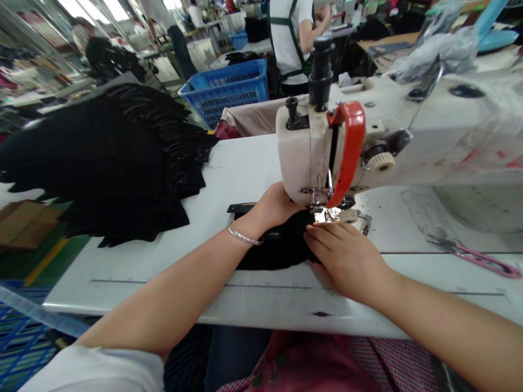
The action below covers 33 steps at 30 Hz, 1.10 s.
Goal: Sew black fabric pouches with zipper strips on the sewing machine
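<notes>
A black fabric piece (pixel 281 247) with a small label lies under the needle area of a white sewing machine (pixel 300 152). My left hand (pixel 275 204), a silver bracelet at its wrist, rests on the fabric's far side, left of the needle. The machine head hides some of its fingertips, so its grip is unclear. Close to the presser foot (pixel 322 209), my right hand (pixel 347 253) lies on the fabric's right edge with fingers stretched out flat. A dark strip (pixel 241 208) sticks out beyond my left forearm. The machine carries an orange-red guard (pixel 349 147).
A large stack of black cut pieces (pixel 122 158) covers the table's left side. Pink-handled thread snips (pixel 476 256) lie at the right. Behind the table stands a blue crate (pixel 232 90), with a person (pixel 290 43) beside it. A ruler scale (pixel 281 290) runs along the front edge.
</notes>
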Tool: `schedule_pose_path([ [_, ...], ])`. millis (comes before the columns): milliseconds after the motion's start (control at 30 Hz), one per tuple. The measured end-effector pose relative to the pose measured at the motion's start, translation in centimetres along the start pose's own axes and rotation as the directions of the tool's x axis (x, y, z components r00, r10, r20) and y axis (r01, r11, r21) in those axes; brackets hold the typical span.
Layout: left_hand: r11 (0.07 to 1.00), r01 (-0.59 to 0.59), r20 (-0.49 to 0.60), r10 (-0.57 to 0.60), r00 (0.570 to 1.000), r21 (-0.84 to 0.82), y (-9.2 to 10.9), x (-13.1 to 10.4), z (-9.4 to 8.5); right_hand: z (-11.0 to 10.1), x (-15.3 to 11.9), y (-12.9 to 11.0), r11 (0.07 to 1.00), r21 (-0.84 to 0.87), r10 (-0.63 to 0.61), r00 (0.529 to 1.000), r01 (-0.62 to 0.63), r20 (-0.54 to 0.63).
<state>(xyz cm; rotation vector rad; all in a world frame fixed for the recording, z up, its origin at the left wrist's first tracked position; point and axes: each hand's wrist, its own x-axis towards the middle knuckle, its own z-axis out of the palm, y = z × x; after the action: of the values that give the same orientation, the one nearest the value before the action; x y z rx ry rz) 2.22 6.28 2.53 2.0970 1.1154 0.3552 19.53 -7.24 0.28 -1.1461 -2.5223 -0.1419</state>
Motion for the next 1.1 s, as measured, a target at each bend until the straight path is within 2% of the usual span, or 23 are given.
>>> schedule_pose_path([
  [67,0.993,-0.081,-0.031,0.083,0.996,0.083,0.2,-1.9,0.1,0.0,-0.5,0.5,0.999,0.054,0.006,1.000,-0.007,0.013],
  [100,0.977,-0.159,-0.015,0.162,0.987,0.143,0.4,-3.1,0.2,-0.1,-0.7,0.8,0.996,0.093,0.003,1.000,-0.005,0.025],
  [167,0.921,-0.328,0.114,0.310,0.944,0.212,0.6,-5.5,0.2,-0.2,-1.0,1.6,0.984,0.175,-0.013,0.999,0.006,0.040],
  [233,0.895,-0.380,0.199,0.338,0.920,0.232,0.6,-7.3,0.2,-0.5,-1.2,2.4,0.973,0.230,-0.004,0.999,-0.005,0.038],
  [300,0.911,-0.347,0.211,0.302,0.930,0.223,0.4,-8.1,-0.2,-0.7,-1.1,3.0,0.967,0.250,0.036,0.999,-0.043,0.034],
  [400,0.935,-0.326,0.226,0.292,0.930,0.136,0.1,-7.9,-1.0,-1.0,-1.0,3.6,0.961,0.263,0.080,0.996,-0.089,0.046],
  [467,0.938,-0.324,0.183,0.299,0.937,0.123,0.1,-7.7,-1.2,-0.9,-1.1,3.7,0.962,0.260,0.072,0.997,-0.076,0.025],
  [567,0.930,-0.269,0.030,0.270,0.962,0.250,0.7,-7.8,-0.7,-0.7,-1.2,3.5,0.967,0.254,0.003,1.000,-0.003,0.000],
  [600,0.912,-0.266,0.011,0.276,0.961,0.311,0.8,-7.9,-0.3,-0.7,-1.2,3.4,0.967,0.254,-0.018,1.000,0.016,0.007],
  [733,0.799,-0.387,0.106,0.383,0.917,0.459,1.0,-8.2,1.4,-0.9,-1.3,3.0,0.964,0.263,-0.035,0.999,0.027,0.025],
  [867,0.793,-0.410,0.105,0.409,0.906,0.451,0.2,-8.0,2.5,-1.1,-1.3,3.2,0.971,0.237,-0.025,0.999,0.018,0.024],
  [1000,0.774,-0.438,0.134,0.426,0.895,0.457,-0.2,-8.2,3.0,-0.4,-0.8,4.1,0.988,0.097,0.119,0.993,-0.118,-0.010],
  [1100,0.763,-0.453,0.153,0.434,0.888,0.462,-0.3,-8.5,3.2,0.0,-0.4,4.5,0.983,0.021,0.180,0.983,-0.181,0.040],
])
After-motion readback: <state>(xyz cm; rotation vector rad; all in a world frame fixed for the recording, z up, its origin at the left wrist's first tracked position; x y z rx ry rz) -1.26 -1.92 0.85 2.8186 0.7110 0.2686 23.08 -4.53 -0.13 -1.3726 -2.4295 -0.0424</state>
